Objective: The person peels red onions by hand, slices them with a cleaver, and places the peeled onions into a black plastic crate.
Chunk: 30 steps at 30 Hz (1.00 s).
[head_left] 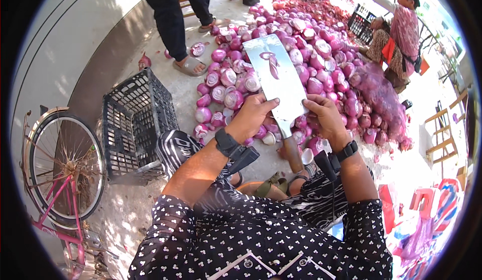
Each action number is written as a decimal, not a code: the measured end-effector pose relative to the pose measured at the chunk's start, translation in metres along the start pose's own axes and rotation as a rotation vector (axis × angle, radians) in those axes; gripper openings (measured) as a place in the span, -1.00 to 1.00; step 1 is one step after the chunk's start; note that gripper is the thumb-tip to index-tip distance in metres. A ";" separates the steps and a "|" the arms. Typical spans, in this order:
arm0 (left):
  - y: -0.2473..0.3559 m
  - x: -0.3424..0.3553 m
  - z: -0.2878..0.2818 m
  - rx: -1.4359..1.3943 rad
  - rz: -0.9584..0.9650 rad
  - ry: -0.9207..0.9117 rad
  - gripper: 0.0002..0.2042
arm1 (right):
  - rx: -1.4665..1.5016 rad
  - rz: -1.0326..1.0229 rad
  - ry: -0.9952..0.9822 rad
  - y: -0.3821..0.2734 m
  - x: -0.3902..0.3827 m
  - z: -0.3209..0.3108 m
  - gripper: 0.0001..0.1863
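A wide-bladed cleaver (pixel 277 82) is held out in front of me above a heap of onions, its blade pointing away and its wooden handle (pixel 291 153) toward my lap. My left hand (pixel 253 115) pinches the blade's left edge near the handle end, thumb on top. On the opposite edge, my right hand (pixel 325 115) grips it the same way. Neither hand is on the handle. A purple-and-white patch shows on the blade; I cannot tell whether it is onion skin or a reflection. Below and beyond lie many purple onions (pixel 233 99), several of them peeled or cut.
At my left stand a black plastic crate (pixel 115 129) and a pink bicycle (pixel 75 199). A person in dark trousers (pixel 168 14) stands beyond the crate. Right of the heap are a purple mesh sack of onions (pixel 379 94) and another person (pixel 404 34). A red stool (pixel 424 202) is near right.
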<state>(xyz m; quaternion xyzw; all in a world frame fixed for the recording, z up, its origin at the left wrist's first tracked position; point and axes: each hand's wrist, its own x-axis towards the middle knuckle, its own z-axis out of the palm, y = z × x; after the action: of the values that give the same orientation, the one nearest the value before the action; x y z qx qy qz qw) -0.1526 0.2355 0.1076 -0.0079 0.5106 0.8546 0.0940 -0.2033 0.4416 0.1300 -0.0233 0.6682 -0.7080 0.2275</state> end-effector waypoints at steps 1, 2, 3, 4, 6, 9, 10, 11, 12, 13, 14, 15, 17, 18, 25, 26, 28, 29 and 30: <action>-0.004 0.007 0.004 -0.001 -0.021 -0.002 -0.77 | 0.010 0.015 0.011 0.001 0.002 -0.005 -0.76; -0.008 0.014 0.007 0.028 -0.006 0.073 -0.79 | -0.256 -0.188 0.113 0.005 0.004 -0.009 -0.68; -0.009 0.020 0.012 0.062 0.005 0.150 -0.81 | -0.522 -0.384 0.211 0.008 0.003 -0.012 -0.59; -0.008 0.027 0.016 0.045 0.028 0.193 -0.82 | -0.658 -0.360 0.205 0.001 -0.006 -0.007 -0.40; -0.011 0.043 0.025 0.040 0.083 0.216 -0.81 | -0.830 -0.425 0.112 0.006 -0.010 -0.004 -0.26; -0.024 0.060 0.046 0.079 0.076 0.175 -0.79 | -0.975 -0.478 0.142 0.019 -0.006 -0.009 -0.28; -0.029 0.066 0.052 0.121 0.061 0.140 -0.77 | -0.978 -0.470 0.240 0.025 0.001 -0.016 -0.30; -0.033 0.071 0.054 0.118 0.044 0.135 -0.77 | -0.982 -0.460 0.338 0.030 0.007 -0.024 -0.31; -0.033 0.074 0.054 0.109 0.013 -0.008 -0.76 | -0.945 -0.478 0.373 0.034 0.011 -0.031 -0.38; -0.034 0.076 0.051 0.095 -0.018 -0.151 -0.75 | -0.813 -0.341 0.306 0.028 0.011 -0.037 -0.46; -0.038 0.078 0.037 0.177 -0.051 -0.154 -0.75 | -0.683 -0.309 0.299 0.040 0.013 -0.044 -0.51; -0.041 0.085 0.018 0.179 -0.051 -0.157 -0.75 | -0.557 -0.293 0.290 0.048 0.015 -0.048 -0.56; -0.066 0.100 -0.033 0.496 -0.128 0.060 -0.77 | -0.392 -0.163 0.279 0.038 0.010 -0.045 -0.62; -0.089 0.102 -0.069 0.649 -0.160 0.118 -0.76 | -0.220 -0.047 0.255 0.033 0.009 -0.041 -0.67; -0.211 0.053 -0.127 1.681 -0.217 0.012 -0.45 | 0.148 0.135 0.210 0.031 0.007 -0.038 -0.83; -0.216 0.050 -0.128 1.766 -0.154 -0.033 -0.40 | 0.121 0.133 0.194 0.028 0.007 -0.036 -0.83; -0.224 0.052 -0.130 1.863 -0.116 -0.040 -0.35 | 0.073 0.136 0.175 0.029 0.008 -0.030 -0.83; -0.228 0.058 -0.127 1.866 -0.137 -0.013 -0.34 | 0.048 0.143 0.173 0.030 0.008 -0.029 -0.83; -0.230 0.065 -0.123 1.910 -0.170 -0.004 -0.28 | 0.044 0.133 0.158 0.029 0.008 -0.028 -0.83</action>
<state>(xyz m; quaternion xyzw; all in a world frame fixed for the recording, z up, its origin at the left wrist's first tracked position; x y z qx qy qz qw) -0.1883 0.2439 -0.1583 0.0364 0.9894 0.0676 0.1233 -0.2116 0.4650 0.0967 0.0820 0.6685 -0.7054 0.2211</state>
